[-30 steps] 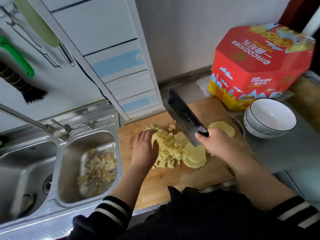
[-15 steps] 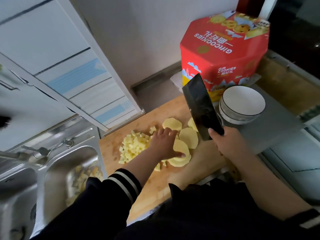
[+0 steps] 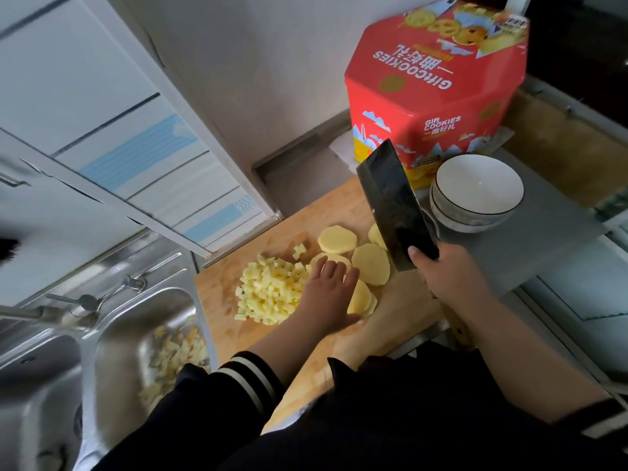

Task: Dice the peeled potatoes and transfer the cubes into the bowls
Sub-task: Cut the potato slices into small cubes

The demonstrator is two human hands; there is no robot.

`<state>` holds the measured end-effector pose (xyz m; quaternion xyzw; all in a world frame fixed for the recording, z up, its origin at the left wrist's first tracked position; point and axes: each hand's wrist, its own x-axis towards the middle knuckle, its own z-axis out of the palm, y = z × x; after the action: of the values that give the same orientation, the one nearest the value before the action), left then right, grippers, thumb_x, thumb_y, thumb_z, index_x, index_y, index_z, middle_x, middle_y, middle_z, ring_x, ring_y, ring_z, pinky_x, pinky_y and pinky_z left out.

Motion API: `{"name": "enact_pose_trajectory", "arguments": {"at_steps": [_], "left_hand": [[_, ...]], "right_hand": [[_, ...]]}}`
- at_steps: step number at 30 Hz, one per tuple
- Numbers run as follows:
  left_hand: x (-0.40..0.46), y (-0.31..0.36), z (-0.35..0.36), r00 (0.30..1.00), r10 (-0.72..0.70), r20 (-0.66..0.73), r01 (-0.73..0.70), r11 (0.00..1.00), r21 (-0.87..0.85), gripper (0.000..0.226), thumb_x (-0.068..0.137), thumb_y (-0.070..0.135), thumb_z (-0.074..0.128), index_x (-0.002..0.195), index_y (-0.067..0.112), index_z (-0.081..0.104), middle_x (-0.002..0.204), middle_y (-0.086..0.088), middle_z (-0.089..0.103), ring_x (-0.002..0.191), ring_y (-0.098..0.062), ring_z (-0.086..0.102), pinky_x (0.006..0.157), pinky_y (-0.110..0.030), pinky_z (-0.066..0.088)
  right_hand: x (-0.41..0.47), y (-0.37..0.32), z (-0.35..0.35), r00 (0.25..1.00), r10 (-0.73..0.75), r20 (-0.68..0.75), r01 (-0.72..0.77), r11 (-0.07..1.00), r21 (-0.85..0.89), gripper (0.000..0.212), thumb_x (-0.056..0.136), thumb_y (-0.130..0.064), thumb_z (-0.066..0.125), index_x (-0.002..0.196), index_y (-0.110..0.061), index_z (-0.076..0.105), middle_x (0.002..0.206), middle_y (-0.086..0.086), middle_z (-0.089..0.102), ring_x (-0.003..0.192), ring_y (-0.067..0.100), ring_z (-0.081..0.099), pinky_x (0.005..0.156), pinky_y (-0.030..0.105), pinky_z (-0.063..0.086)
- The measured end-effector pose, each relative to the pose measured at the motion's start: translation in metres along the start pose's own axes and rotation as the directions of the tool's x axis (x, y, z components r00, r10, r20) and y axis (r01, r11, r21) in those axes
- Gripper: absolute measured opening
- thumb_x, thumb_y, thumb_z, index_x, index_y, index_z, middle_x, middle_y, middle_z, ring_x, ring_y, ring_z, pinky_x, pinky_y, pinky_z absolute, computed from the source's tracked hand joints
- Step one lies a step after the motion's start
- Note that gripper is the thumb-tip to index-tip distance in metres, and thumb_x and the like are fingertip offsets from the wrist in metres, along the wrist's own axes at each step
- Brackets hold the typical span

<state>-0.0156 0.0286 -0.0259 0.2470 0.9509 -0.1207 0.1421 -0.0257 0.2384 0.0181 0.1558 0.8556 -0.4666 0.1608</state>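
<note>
The wooden cutting board (image 3: 401, 311) carries all the potato work, with a stack of white bowls (image 3: 477, 193) just off its far right corner and a red cookie tin (image 3: 438, 86) behind them.

The cleaver (image 3: 396, 209) is raised clear of the board, blade tilted up and away, its handle wrapped in the curled fingers of the right hand (image 3: 452, 278). A broad blade like that could double as a scoop for cubes.

The heap of potato cubes (image 3: 270, 290) lies just left of the left hand (image 3: 326, 290). The cubes look light, wet and loose, likely to scatter, so they are best gathered in a cupped palm or against the blade rather than pinched.

Potato slices (image 3: 370, 263) lie fanned out under and just beyond the left fingertips (image 3: 339, 270). The fingers are fairly straight, pressing flat on the nearest slices and gripping nothing. The slices look stiff but starchy-slick, so I judge they need steadying from above, fingertips tucked back from the edge, before being cut into strips and then cubes.

The bowls hold nothing yet.
</note>
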Motion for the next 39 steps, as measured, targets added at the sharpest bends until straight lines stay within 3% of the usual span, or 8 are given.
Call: {"name": "enact_pose_trajectory", "arguments": {"at_steps": [6,10,14,18,25,30,35,39], "left_hand": [[-0.01,0.004,0.002,0.998,-0.041,-0.052,0.042,0.999,0.025,0.084,0.072,0.068,0.068,0.133,0.014,0.048,0.128,-0.009,0.053,0.12,-0.03,0.048,0.113,-0.049,0.028],[-0.01,-0.005,-0.01,0.997,-0.071,-0.015,0.067,0.983,-0.17,0.058,0.086,0.051,0.065,0.132,0.021,0.048,0.13,-0.001,0.055,0.124,-0.025,0.044,0.111,-0.041,0.026],[-0.006,-0.03,-0.033,0.964,-0.23,0.134,0.263,0.756,-0.599,0.032,0.091,0.032,0.067,0.119,0.019,0.063,0.112,0.0,0.065,0.105,-0.019,0.055,0.09,-0.033,0.042],[0.004,-0.052,-0.048,0.93,-0.317,0.186,0.343,0.57,-0.746,0.028,0.091,0.029,0.067,0.115,0.016,0.065,0.104,0.003,0.062,0.098,-0.017,0.058,0.085,-0.03,0.045],[0.014,-0.009,-0.037,0.934,-0.108,0.34,0.313,0.707,-0.635,0.036,0.093,0.026,0.064,0.127,0.014,0.062,0.122,-0.002,0.064,0.111,-0.02,0.058,0.093,-0.03,0.045],[0.019,-0.005,-0.022,0.959,-0.071,0.275,0.178,0.905,-0.387,0.04,0.094,0.03,0.062,0.133,0.022,0.057,0.124,-0.001,0.061,0.112,-0.021,0.055,0.092,-0.034,0.049],[0.016,-0.005,-0.012,0.978,0.031,0.208,-0.013,0.996,-0.087,0.085,0.075,0.068,0.066,0.141,0.018,0.043,0.137,-0.004,0.046,0.123,-0.027,0.041,0.1,-0.039,0.038],[0.02,0.004,-0.008,0.975,0.064,0.214,-0.074,0.996,0.042,0.104,0.063,0.075,0.07,0.139,0.011,0.038,0.136,-0.006,0.043,0.122,-0.027,0.039,0.101,-0.038,0.034]], "right_hand": [[0.0,0.002,0.001,1.0,-0.011,0.01,0.011,1.0,0.008,0.03,0.095,-0.038,0.055,0.073,-0.018,0.053,0.07,0.008,0.06,0.068,0.025,0.059,0.072,0.042,0.054],[-0.001,0.004,0.001,1.0,-0.018,-0.001,0.018,1.0,0.012,0.03,0.096,-0.038,0.055,0.072,-0.02,0.051,0.07,0.006,0.059,0.069,0.025,0.058,0.071,0.039,0.052],[-0.001,0.006,-0.002,1.0,0.009,-0.021,-0.008,0.999,0.031,0.032,0.095,-0.038,0.056,0.071,-0.017,0.053,0.072,0.008,0.059,0.07,0.026,0.058,0.074,0.043,0.053],[-0.001,0.008,-0.003,1.0,0.006,-0.028,-0.005,0.998,0.061,0.031,0.094,-0.037,0.056,0.069,-0.02,0.051,0.07,0.007,0.059,0.068,0.026,0.058,0.075,0.045,0.054],[-0.003,0.011,-0.004,1.0,0.027,-0.014,-0.026,0.999,0.042,0.035,0.094,-0.038,0.056,0.072,-0.012,0.054,0.07,0.012,0.06,0.065,0.027,0.059,0.073,0.047,0.055],[-0.006,0.017,-0.004,0.999,0.034,-0.019,-0.034,0.998,0.044,0.034,0.092,-0.041,0.057,0.077,-0.011,0.053,0.073,0.013,0.062,0.067,0.031,0.06,0.072,0.05,0.056],[-0.008,0.02,-0.005,0.999,0.041,-0.013,-0.041,0.999,0.037,0.037,0.093,-0.041,0.056,0.07,-0.012,0.052,0.066,0.011,0.059,0.061,0.027,0.058,0.07,0.048,0.055],[-0.008,0.017,-0.004,0.999,0.04,-0.004,-0.039,0.999,0.026,0.037,0.093,-0.041,0.056,0.07,-0.012,0.053,0.067,0.011,0.06,0.063,0.028,0.06,0.071,0.047,0.056]]}}
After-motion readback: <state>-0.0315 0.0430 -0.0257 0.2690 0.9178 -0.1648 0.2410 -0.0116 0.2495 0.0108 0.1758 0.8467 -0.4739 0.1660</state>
